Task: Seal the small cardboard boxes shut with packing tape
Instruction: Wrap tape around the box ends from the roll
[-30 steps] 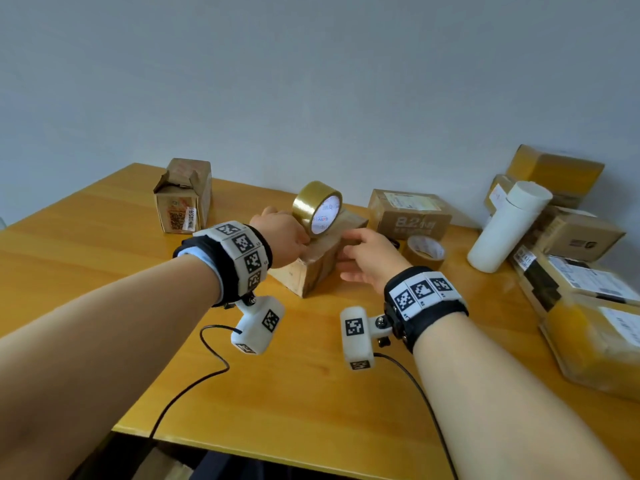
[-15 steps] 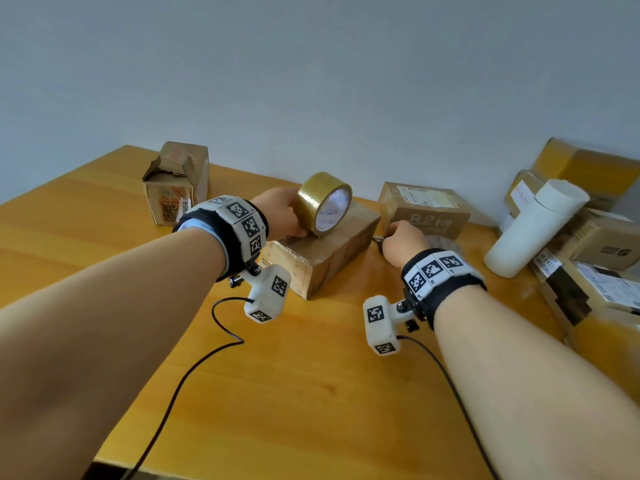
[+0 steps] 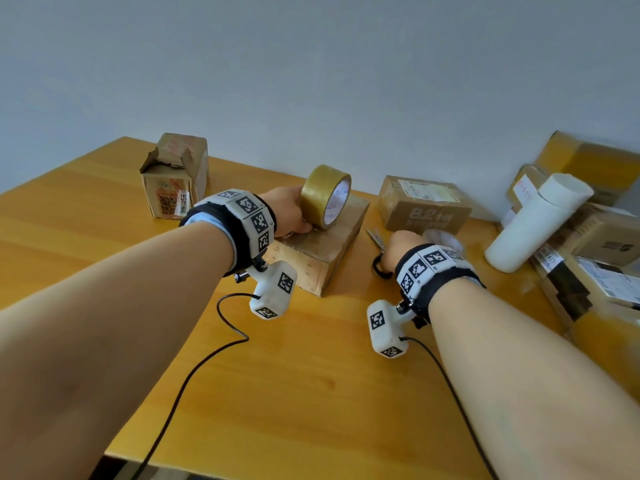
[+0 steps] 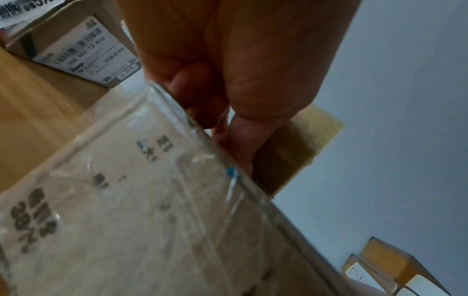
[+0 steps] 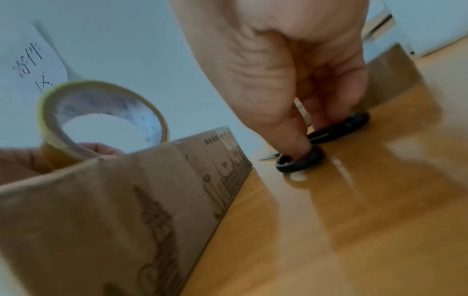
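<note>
Cardboard box (image 3: 322, 251), printed faintly on its side, lay on the table (image 3: 311, 393) beneath the tape roll (image 3: 325, 195) gripped by the left hand (image 3: 287, 211). Beside it, the right hand (image 3: 398, 247) pinched black-handled scissors (image 5: 301, 160) before a box marked "8.2" (image 3: 424, 209).

Centre box (image 3: 320, 249): on table (image 3: 294, 393), mid-scene.
Tape roll (image 3: 325, 195): upright on centre box, held by left hand (image 3: 289, 213) at its left.
Scissors (image 3: 377, 242): flat on table, just right of centre box, under right hand (image 3: 401, 249).
Labelled box (image 3: 420, 202): far right of centre box.
Torn box (image 3: 175, 176): far left.
Cylinder (image 3: 535, 223): right, leaning on stacked boxes (image 3: 602, 244).
</note>
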{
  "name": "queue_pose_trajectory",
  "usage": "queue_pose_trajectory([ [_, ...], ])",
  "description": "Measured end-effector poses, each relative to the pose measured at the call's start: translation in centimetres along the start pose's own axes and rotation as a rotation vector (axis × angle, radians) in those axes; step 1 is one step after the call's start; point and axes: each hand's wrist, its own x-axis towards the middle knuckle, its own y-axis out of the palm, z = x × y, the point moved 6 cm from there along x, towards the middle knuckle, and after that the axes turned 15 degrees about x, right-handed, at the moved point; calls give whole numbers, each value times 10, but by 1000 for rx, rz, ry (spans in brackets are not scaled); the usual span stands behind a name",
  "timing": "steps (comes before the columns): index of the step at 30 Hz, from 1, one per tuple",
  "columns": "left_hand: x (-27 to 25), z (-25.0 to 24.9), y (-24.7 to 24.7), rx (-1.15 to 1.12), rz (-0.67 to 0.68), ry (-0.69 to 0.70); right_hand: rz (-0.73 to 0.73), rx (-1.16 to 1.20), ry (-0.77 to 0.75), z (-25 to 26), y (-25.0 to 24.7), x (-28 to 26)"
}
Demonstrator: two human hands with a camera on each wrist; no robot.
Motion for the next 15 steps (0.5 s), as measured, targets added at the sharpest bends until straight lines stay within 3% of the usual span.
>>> queue_pose_trajectory([
  [5, -9, 4, 3, 32, -16, -25, 16, 61, 27, -14, 4, -21],
  [10, -13, 6, 3, 36, -15, -32, 18, 595, 165, -15, -14, -38],
  [13, -14, -1, 0, 103, -17, -27, -99, 944, 104, -3, -30, -41],
  [15, -14, -5, -3, 143, -27, -20, -101, 1188, -9, 14, -33, -45],
])
